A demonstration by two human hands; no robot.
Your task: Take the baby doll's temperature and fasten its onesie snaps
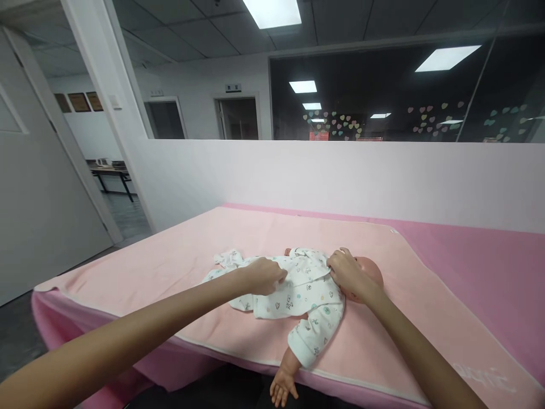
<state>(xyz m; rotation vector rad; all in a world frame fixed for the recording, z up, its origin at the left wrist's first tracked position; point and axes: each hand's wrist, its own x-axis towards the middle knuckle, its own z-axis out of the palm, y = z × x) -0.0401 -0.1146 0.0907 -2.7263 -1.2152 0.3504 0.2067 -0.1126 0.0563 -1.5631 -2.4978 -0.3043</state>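
A baby doll lies on its back, its head to the right and its legs to the left. It wears a white printed baby top and similar white printed trousers. My left hand is closed over the middle of the top, pinching the cloth at its front. At the collar, beside the doll's chin, my right hand has its fingers closed on the top's edge and partly covers the face. One doll arm hangs over the near edge of the bed, palm showing.
A peach blanket covers the pink bed sheet. The bed's near edge runs just below the doll. Behind stands a low white wall with glass above it. A door is at the left.
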